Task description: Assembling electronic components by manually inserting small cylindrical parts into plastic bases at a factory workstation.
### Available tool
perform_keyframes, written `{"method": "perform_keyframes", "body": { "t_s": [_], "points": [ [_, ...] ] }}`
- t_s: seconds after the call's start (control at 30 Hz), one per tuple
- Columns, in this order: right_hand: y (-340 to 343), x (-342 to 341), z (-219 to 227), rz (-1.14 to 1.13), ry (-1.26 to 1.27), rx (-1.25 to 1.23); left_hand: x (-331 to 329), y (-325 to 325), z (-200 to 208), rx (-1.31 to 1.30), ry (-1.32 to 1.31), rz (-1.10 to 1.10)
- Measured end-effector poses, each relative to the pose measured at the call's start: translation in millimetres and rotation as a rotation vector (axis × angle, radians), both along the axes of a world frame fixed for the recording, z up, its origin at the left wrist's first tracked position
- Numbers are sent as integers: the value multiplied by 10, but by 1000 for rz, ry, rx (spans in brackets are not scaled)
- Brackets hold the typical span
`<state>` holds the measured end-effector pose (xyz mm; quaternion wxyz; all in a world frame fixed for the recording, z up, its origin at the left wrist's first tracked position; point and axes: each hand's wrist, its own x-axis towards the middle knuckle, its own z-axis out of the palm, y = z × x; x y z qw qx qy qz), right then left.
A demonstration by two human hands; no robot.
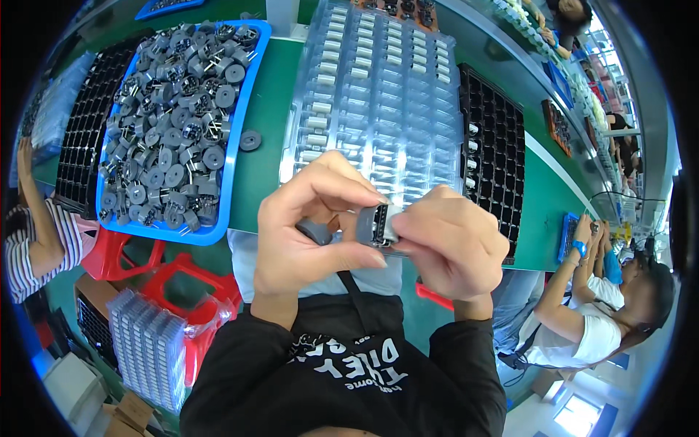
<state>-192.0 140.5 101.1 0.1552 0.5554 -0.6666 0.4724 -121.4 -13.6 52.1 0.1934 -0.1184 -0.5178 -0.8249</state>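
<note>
My left hand [291, 237] is closed, gripping a round grey plastic housing [366, 226] by its edge between thumb and forefinger. A second grey part [314, 231] is tucked in the palm of that hand. My right hand [455, 244] pinches a small whitish block [392, 224] against the open, dark side of the housing; how deep it sits, I cannot tell. Both hands are over the near end of a clear plastic tray [411, 131], whose pockets partly hold rows of small white blocks [328, 67].
A blue bin [234, 167] heaped with grey round parts [175, 138] stands on the left of the green table [273, 95], one loose part [250, 140] beside it. Black pocketed trays [499, 153] flank the work area. Red stools [186, 280] and co-workers [582, 313] are close by.
</note>
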Motion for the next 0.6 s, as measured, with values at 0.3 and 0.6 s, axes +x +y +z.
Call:
{"method": "perform_keyframes", "body": {
  "t_s": [0.3,0.6],
  "points": [
    [-15,95,91,-6,-146,112,110,-9,-91,237,39,-212],
    [196,298,-55,-1,-335,-31,310,165,43,187,-232,-222]
  ]
}}
